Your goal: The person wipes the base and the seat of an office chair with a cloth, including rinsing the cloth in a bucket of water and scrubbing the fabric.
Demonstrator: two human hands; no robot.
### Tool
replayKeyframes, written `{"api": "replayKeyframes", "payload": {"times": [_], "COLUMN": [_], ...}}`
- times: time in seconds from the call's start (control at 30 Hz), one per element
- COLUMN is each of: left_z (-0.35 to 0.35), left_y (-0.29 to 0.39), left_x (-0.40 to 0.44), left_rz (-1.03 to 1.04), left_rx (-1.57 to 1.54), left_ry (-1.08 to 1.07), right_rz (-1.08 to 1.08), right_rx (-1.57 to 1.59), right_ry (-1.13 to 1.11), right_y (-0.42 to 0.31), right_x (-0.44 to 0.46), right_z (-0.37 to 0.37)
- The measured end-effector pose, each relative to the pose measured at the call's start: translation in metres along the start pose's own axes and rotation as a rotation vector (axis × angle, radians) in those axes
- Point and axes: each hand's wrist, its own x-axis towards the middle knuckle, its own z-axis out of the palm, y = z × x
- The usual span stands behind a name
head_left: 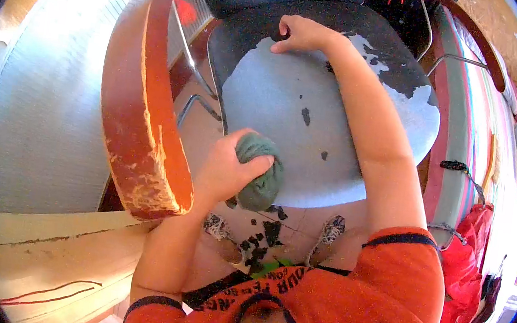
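My left hand [227, 169] is closed around a wadded green cloth [260, 176], held above the front left of the chair seat [288, 120]. The seat's black covering [247, 39] has peeled away over most of the surface, leaving a pale grey backing with a few dark specks. Toward the back of the seat, my right hand [305, 34] rests at the border between black covering and bare backing. Its fingers are curled, with a gap between thumb and index finger, and nothing shows in them.
A curved wooden armrest [144, 104] with worn edges rises beside my left arm. Black flakes [262, 238] lie on the floor between my shoes. At right are a striped cover [465, 134] and a red cloth bag [470, 262]. A ribbed translucent panel [49, 99] stands at left.
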Motion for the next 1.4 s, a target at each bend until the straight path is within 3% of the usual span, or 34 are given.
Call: {"api": "replayKeyframes", "payload": {"times": [0.3, 0.37, 0.43, 0.5, 0.57, 0.73, 0.83, 0.87, 0.93, 1.1, 1.17, 1.4], "left_z": [-0.007, -0.010, -0.011, -0.015, -0.016, -0.013, -0.009, -0.009, -0.008, -0.013, -0.010, -0.014], "left_y": [-0.011, -0.008, -0.006, -0.006, -0.003, -0.008, -0.009, -0.011, -0.010, -0.005, -0.010, -0.009], "left_x": [0.003, 0.003, 0.003, 0.003, 0.004, 0.006, 0.003, 0.003, 0.002, 0.001, 0.001, 0.001], "left_rz": [0.024, 0.034, 0.052, 0.051, 0.051, 0.041, 0.042, 0.062, 0.087, 0.067, 0.074, 0.068], "left_rx": [0.025, 0.037, 0.052, 0.054, 0.068, 0.077, 0.060, 0.089, 0.112, 0.096, 0.104, 0.120], "left_ry": [0.047, 0.060, 0.072, 0.089, 0.100, 0.078, 0.089, 0.101, 0.107, 0.097, 0.111, 0.086], "right_rz": [-0.102, -0.180, 0.023, 0.426, 0.528, 0.212, 0.328, 0.325, 0.279, 0.286, 0.102, 0.108], "right_rx": [-0.071, -0.184, -0.283, -0.108, 0.032, 0.152, -0.063, -0.070, -0.008, -0.058, -0.054, -0.184], "right_ry": [-0.111, 0.130, 0.454, 0.737, 0.972, 0.758, 0.319, 0.317, 0.040, 0.029, 0.104, 0.110], "right_y": [-0.008, 0.009, 0.052, 0.067, 0.079, 0.062, 0.042, 0.045, 0.052, 0.045, 0.048, 0.041], "right_x": [0.010, 0.020, 0.023, 0.004, -0.006, 0.007, 0.000, 0.000, -0.002, -0.004, -0.005, 0.003], "right_z": [-0.006, 0.003, -0.005, -0.029, -0.047, -0.031, -0.034, -0.032, -0.023, -0.018, -0.016, -0.015]}}
